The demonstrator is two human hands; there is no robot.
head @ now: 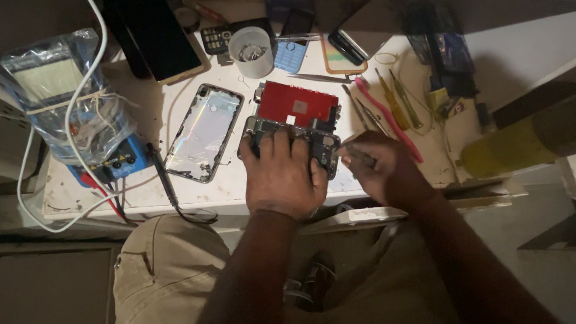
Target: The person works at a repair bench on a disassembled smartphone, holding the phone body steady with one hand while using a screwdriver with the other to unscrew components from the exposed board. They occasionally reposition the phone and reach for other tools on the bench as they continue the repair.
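Observation:
An opened phone body [323, 145] with dark internals lies on the white bench, its red screen panel [297, 103] folded back behind it. My left hand [281, 173] presses flat on the phone body, fingers spread over it. My right hand [380, 166] sits just right of the phone, closed around a thin metal tool [349, 144] whose tip points at the phone's right edge. A shiny silver phone back cover [203, 132] lies to the left.
A white cup [251, 51] of small parts, dark phones [155, 34] and a keypad phone stand at the back. Tweezers, screwdrivers and a pink tool [388, 115] lie right. A plastic-wrapped device [64, 98], blue meter and white cable sit left.

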